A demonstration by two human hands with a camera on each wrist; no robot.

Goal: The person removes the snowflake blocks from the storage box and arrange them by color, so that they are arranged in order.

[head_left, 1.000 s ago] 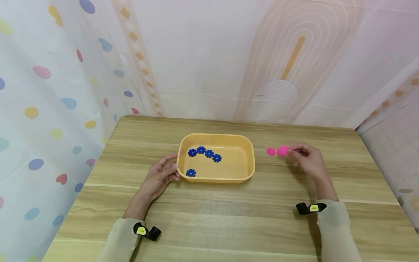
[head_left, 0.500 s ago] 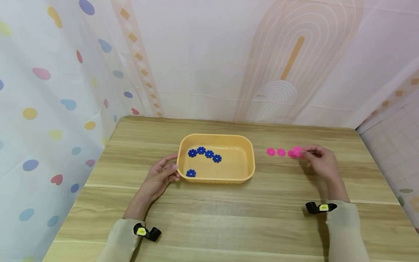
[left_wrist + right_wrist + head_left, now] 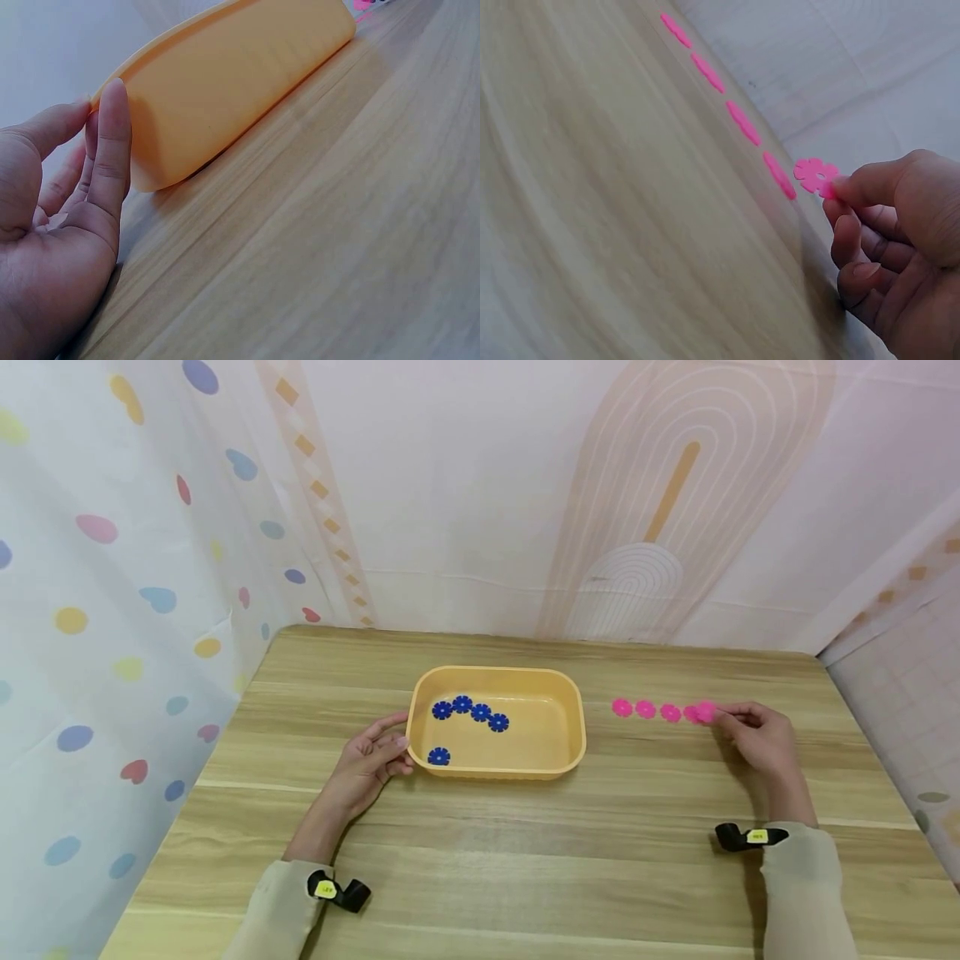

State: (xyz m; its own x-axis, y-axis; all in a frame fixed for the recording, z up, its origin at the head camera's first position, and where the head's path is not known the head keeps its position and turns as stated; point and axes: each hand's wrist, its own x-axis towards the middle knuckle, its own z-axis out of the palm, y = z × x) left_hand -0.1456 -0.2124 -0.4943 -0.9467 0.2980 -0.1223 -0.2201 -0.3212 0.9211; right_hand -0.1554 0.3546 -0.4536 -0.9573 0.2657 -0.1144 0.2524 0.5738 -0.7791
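Note:
My right hand (image 3: pixel 761 739) pinches a pink snowflake disc (image 3: pixel 816 175) between thumb and forefinger. The held disc shows its notched, petal-like edge and small centre hole in the right wrist view, just off the end of a row of several flat pink snowflake discs (image 3: pixel 646 709) on the table. At the left end of a yellow-orange plastic basin (image 3: pixel 525 739), my left hand (image 3: pixel 369 764) grips the rim, its thumb at the edge and its fingers against the outer wall (image 3: pixel 225 82). Several blue snowflake discs (image 3: pixel 481 712) lie inside the basin, mostly in its left half.
The basin stands on a wood-grain table (image 3: pixel 525 860), left of the pink row. A pale patterned curtain (image 3: pixel 465 510) hangs behind the table's back edge, and a dotted one (image 3: pixel 127 635) on the left. Each wrist wears a small black camera (image 3: pixel 738 837).
My right hand has moved rightward along the row, laying down pink discs one after another, so the row is longer. My left hand and the basin have stayed in place.

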